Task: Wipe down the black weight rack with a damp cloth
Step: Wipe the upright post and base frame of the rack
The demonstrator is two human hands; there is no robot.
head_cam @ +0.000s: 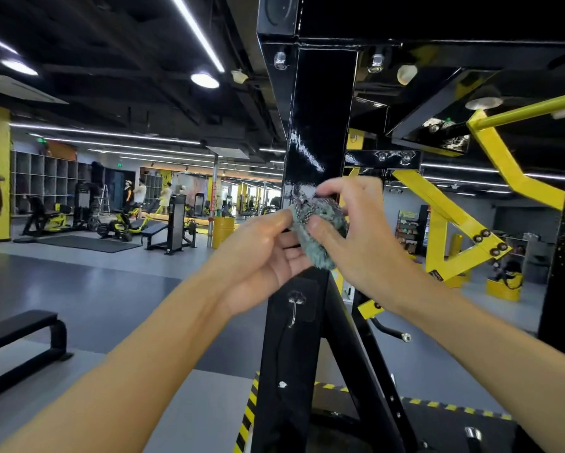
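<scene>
Yellow drum (223, 231) at 9 o'clock of centre, contents unseen | bunched, fuzzy grey-green cloth (320, 233) at centre, in front of glossy black weight rack (320, 125) upright | right hand (356, 230) curled round cloth from 3 o'clock | left hand (265, 253) pinching its 9 o'clock edge | rack top cut off at 12 o'clock

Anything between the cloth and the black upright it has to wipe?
Nothing visible. The left hand and right hand hold the bunched cloth directly in front of the black upright; whether it touches yet cannot be told.
</scene>
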